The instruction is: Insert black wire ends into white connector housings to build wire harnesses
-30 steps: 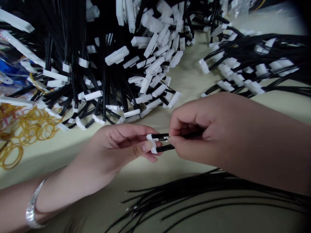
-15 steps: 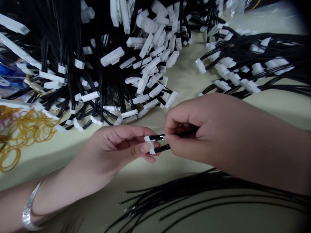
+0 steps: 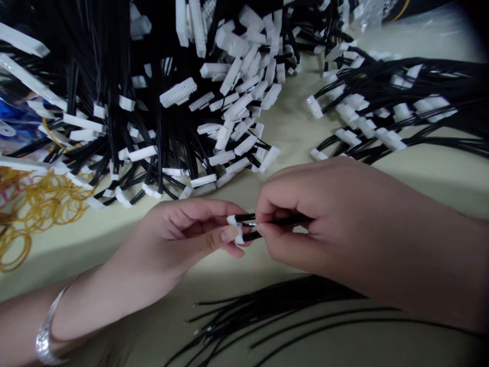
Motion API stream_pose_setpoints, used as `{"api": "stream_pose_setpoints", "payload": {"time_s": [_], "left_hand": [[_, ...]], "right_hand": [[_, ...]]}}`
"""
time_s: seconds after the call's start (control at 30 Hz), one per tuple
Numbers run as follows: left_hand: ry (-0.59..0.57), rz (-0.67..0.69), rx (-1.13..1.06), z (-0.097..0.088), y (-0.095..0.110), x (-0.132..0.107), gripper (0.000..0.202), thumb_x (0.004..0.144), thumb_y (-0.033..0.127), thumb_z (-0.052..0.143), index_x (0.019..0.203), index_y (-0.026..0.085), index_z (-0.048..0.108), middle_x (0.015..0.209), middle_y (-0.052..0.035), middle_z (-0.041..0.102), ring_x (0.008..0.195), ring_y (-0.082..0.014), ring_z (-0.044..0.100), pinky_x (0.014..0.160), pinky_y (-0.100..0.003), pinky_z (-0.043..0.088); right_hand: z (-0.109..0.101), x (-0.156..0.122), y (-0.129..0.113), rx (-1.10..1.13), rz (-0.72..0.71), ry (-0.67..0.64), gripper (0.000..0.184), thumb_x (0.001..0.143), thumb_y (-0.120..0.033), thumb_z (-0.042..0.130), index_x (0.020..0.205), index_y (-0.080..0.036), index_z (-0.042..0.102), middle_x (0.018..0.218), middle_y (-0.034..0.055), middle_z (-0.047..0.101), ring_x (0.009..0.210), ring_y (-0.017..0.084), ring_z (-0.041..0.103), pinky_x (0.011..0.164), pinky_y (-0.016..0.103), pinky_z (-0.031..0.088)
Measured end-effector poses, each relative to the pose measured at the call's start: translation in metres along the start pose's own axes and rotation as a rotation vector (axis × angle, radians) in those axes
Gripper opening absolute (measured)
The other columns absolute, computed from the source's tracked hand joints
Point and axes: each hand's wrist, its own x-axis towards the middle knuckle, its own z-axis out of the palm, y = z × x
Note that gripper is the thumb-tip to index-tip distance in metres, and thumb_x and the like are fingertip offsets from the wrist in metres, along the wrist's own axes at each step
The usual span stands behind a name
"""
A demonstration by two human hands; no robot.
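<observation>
White connector [image 3: 236,229], crosswise, wires [image 3: 275,220] pointing right, between hands [image 3: 183,237] [image 3: 317,219]

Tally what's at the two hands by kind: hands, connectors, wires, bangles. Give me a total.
Left hand: 1
Right hand: 1
White plastic connector: 1
Black insulated wires in the hands: 2
Silver bangle on the left wrist: 1
Total: 6

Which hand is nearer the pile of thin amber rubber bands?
Left. The left hand lies to the right of the amber rubber bands; the right hand is farther right, beyond the left hand.
</observation>
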Motion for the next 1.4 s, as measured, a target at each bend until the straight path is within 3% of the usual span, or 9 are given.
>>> {"api": "stream_pose_setpoints", "payload": {"time_s": [0.2, 0.37, 0.57, 0.9, 1.13, 1.4], "left_hand": [[-0.022, -0.007, -0.023, 0.001, 0.002, 0.001, 0.016, 0.080, 0.021, 0.065, 0.093, 0.028, 0.072, 0.080, 0.0064, 0.072, 0.068, -0.0026, 0.066, 0.063, -0.002, 0.049], [0.014, -0.022, -0.073, 0.002, 0.004, 0.000, 0.016, 0.078, 0.015, 0.066, 0.091, 0.024, 0.072, 0.078, 0.0049, 0.072, 0.067, -0.0043, 0.067, 0.061, -0.003, 0.049], [-0.023, -0.006, -0.108, 0.005, 0.004, 0.000, 0.009, 0.077, 0.012, 0.065, 0.081, 0.019, 0.071, 0.074, 0.0024, 0.071, 0.066, -0.0056, 0.066, 0.064, -0.008, 0.050], [-0.021, -0.040, -0.100, 0.007, 0.013, 0.000, 0.014, 0.080, 0.006, 0.057, 0.080, 0.011, 0.070, 0.068, 0.0015, 0.069, 0.064, -0.0043, 0.062, 0.063, -0.008, 0.049], [-0.024, 0.011, -0.022, 0.005, 0.012, 0.001, 0.013, 0.081, 0.010, 0.057, 0.084, 0.013, 0.070, 0.070, 0.0029, 0.069, 0.065, -0.0035, 0.061, 0.064, -0.008, 0.047], [-0.033, 0.006, -0.019, 0.004, 0.010, -0.002, 0.013, 0.081, 0.015, 0.060, 0.088, 0.015, 0.070, 0.073, 0.0019, 0.070, 0.067, -0.0053, 0.062, 0.064, -0.010, 0.047]], "right_hand": [[0.002, -0.002, 0.004, 0.118, 0.077, 0.008, 0.018, 0.071, -0.025, 0.054, 0.053, -0.024, 0.054, 0.047, -0.0056, 0.050, 0.038, 0.008, 0.040, 0.030, 0.024, 0.024], [0.000, -0.005, 0.003, 0.178, 0.186, -0.095, 0.018, 0.073, -0.027, 0.052, 0.056, -0.024, 0.057, 0.043, -0.0069, 0.049, 0.036, 0.007, 0.040, 0.029, 0.020, 0.024], [0.001, -0.004, -0.004, 0.111, 0.118, -0.093, 0.018, 0.077, -0.022, 0.049, 0.063, -0.021, 0.061, 0.055, -0.0053, 0.056, 0.046, 0.006, 0.044, 0.040, 0.019, 0.029], [-0.003, -0.007, -0.001, 0.030, 0.027, -0.017, 0.013, 0.069, -0.015, 0.051, 0.060, -0.019, 0.058, 0.054, -0.0068, 0.053, 0.050, 0.005, 0.043, 0.045, 0.018, 0.029], [-0.003, -0.005, -0.003, 0.176, 0.081, -0.008, 0.014, 0.073, -0.017, 0.054, 0.060, -0.019, 0.058, 0.049, -0.0087, 0.050, 0.044, 0.002, 0.041, 0.039, 0.013, 0.029], [-0.004, -0.004, -0.003, 0.169, 0.094, 0.004, 0.013, 0.071, -0.017, 0.055, 0.059, -0.019, 0.058, 0.048, -0.0086, 0.049, 0.042, 0.002, 0.039, 0.037, 0.012, 0.028]]}}
